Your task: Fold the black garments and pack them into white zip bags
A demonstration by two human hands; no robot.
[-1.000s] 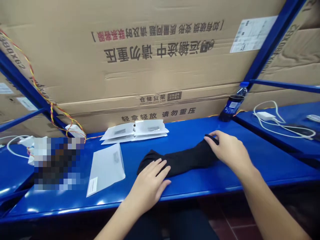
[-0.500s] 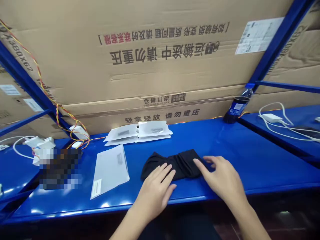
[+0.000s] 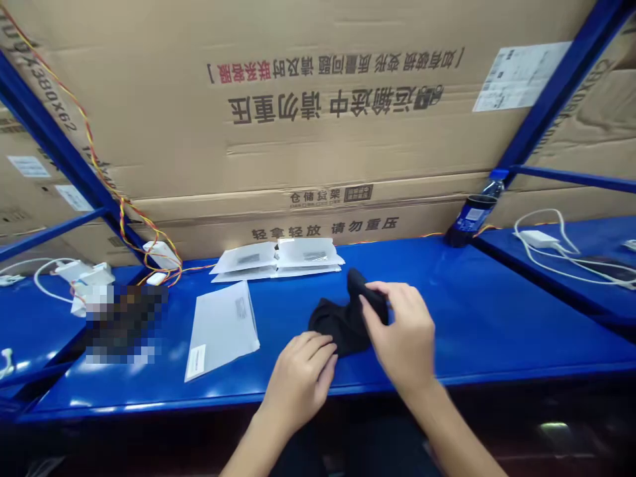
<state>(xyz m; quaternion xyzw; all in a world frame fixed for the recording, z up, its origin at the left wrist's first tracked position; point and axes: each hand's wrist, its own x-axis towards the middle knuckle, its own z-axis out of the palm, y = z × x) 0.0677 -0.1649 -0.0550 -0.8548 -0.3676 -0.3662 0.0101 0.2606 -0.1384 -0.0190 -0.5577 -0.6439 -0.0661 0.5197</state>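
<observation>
A black cloth (image 3: 342, 326) lies bunched on the blue shelf surface (image 3: 477, 311), its right part lifted and folded inward. My right hand (image 3: 401, 324) pinches that raised part between thumb and fingers. At the cloth's lower left edge rests my left hand (image 3: 303, 374), fingers bent and close together, the fingertips touching the fabric; whether it grips any of it is hard to tell. A frosted white bag (image 3: 223, 328) with a small label lies flat to the left. Behind the cloth are stacked frosted bags (image 3: 303, 255) with dark things inside.
A dark cup (image 3: 470, 222) and a blue-capped bottle (image 3: 495, 184) stand at the back right. White adapters (image 3: 161, 255) and twisted wires are at the left. Blue posts flank a large cardboard box (image 3: 348, 152). A white cable (image 3: 561, 245) lies far right.
My right hand has closed on the cloth's right end and brought it up and to the left, so the cloth is shorter and bunched. My left hand has shifted slightly down.
</observation>
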